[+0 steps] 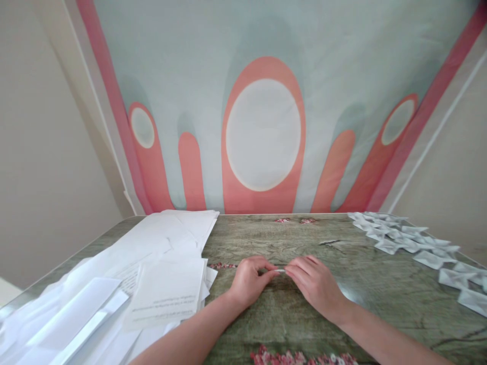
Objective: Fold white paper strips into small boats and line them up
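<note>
A small, narrow white piece of paper (pixel 280 270) is pinched between my two hands above the middle of the table. My left hand (pixel 251 276) grips its left end between thumb and fingers. At the right end, the fingers of my right hand (pixel 314 284) are closed on the same piece. Only a short strip of it shows between the fingertips; the fingers hide the rest, so its full shape cannot be made out.
Loose white sheets and paper strips (pixel 167 289), some printed, cover the table's left side. Several folded white paper pieces (pixel 429 259) lie in rows along the right. The wood-patterned tabletop (pixel 247 235) meets a pink and grey-green backdrop (pixel 205 81) behind.
</note>
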`<state>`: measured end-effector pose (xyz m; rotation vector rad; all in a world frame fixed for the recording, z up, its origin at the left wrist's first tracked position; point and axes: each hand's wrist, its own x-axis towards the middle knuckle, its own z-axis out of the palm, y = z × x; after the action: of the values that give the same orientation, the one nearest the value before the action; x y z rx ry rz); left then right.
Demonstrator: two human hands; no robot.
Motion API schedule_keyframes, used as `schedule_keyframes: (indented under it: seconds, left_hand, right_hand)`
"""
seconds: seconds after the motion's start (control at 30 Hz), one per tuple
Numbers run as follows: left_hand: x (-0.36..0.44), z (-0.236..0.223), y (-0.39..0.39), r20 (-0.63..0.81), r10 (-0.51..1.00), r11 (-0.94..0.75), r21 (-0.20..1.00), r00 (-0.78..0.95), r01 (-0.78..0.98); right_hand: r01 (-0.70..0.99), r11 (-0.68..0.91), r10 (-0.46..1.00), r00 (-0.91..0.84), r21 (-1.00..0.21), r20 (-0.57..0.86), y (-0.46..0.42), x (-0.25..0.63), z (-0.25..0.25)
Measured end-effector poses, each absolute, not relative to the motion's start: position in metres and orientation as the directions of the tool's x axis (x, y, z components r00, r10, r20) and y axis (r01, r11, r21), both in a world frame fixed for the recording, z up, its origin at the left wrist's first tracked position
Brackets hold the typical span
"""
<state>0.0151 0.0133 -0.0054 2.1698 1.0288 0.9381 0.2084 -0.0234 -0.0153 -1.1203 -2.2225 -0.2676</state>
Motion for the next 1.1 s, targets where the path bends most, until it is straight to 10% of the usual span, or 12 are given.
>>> schedule_keyframes:
  seconds: [1.1]
  left_hand:
    - [0.0140, -0.0066, 0.0161, 0.389, 0.817, -0.557, 0.723, 0.425, 0.409]
  right_hand:
    - [0.768, 0.625, 0.665, -0.431, -0.139, 0.611, -0.0236, 0.2093, -0.0122]
